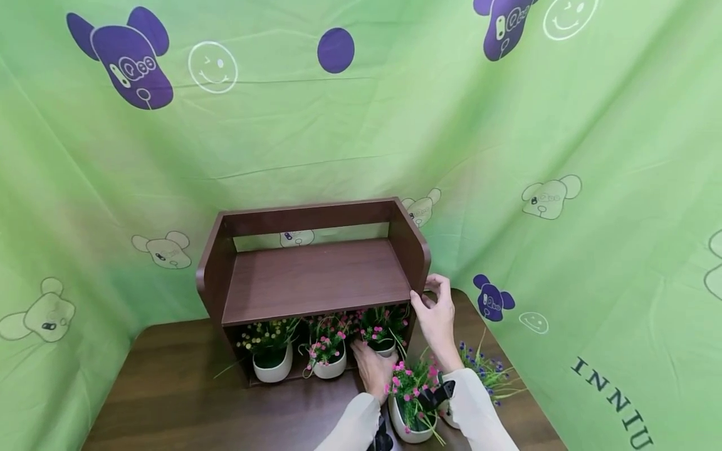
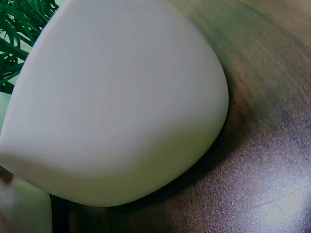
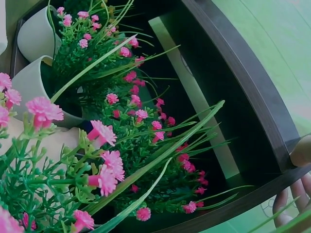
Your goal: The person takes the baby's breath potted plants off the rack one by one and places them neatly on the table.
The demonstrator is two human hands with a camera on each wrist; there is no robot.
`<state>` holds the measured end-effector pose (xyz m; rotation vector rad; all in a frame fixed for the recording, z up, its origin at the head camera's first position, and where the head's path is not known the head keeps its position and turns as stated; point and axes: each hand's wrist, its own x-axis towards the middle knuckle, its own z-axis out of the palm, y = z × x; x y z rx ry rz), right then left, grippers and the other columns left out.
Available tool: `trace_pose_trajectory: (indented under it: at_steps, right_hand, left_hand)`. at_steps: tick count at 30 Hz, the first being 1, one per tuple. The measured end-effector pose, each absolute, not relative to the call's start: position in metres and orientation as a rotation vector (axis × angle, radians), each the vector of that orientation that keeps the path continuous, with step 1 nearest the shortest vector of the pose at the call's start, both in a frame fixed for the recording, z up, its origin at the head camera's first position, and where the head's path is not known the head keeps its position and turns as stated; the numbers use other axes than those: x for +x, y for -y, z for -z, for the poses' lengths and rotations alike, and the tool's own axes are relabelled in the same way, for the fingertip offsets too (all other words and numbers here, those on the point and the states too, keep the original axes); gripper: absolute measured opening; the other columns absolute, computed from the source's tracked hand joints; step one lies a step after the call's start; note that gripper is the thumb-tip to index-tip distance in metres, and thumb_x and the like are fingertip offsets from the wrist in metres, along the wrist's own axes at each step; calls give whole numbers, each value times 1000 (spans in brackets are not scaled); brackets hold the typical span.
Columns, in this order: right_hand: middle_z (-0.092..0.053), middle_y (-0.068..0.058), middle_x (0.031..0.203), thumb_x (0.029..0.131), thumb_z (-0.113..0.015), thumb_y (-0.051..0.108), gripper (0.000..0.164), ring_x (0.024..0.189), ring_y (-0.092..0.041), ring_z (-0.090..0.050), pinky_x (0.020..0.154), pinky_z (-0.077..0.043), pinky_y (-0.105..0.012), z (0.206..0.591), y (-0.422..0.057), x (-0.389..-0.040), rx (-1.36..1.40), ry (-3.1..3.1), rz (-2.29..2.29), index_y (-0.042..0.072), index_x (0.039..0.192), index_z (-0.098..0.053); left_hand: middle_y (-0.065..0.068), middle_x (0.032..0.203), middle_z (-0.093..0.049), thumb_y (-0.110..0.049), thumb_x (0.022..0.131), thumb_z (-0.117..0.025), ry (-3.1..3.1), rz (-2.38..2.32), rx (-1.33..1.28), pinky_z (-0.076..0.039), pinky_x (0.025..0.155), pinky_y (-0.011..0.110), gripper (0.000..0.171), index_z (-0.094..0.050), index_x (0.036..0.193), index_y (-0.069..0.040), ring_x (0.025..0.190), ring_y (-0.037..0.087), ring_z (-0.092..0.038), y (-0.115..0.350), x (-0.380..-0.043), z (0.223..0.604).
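In the head view my left hand (image 1: 373, 368) reaches to the lower level of a dark brown wooden shelf (image 1: 318, 275). It holds a white flowerpot (image 1: 386, 349) with pink artificial flowers at the right end of that level; the flowers and pot partly hide its fingers. My right hand (image 1: 437, 316) grips the shelf's right side panel (image 1: 412, 250), thumb at the front edge and fingers on the outer side. The right wrist view shows part of that hand (image 3: 297, 187) against the panel. A white pot (image 2: 116, 102) fills most of the left wrist view.
Two more white pots, one with yellow flowers (image 1: 272, 369) and one with pink (image 1: 330, 366), stand to the left on the lower level. A pink-flowered pot (image 1: 412, 429) and a blue-flowered plant (image 1: 485, 369) stand on the brown table (image 1: 169, 401) beneath my right forearm.
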<state>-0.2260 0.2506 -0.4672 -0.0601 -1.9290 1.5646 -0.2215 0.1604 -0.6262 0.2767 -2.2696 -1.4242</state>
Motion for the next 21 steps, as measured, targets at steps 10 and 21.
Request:
trace_pose_trajectory:
  at_steps: [10,21]
  right_hand:
    - [-60,-19,123,94,-67,-14,41,111,-7,-55,93,-48,-12,466,-247,-225,-56,1950,-1547,-6,131,-49]
    - [-60,-22,118,92,-66,-17,37,107,-8,-57,93,-51,-16,433,-235,-203,-41,1960,-1520,-12,125,-50]
  left_hand:
    - [47,134,-51,-16,62,-93,2264,1379,318,-51,101,60,95,-46,134,23,123,58,-55,-162,-221,625]
    - [49,133,-50,-21,64,-93,2251,1358,307,-52,98,61,96,-46,133,26,122,59,-55,-167,-223,626]
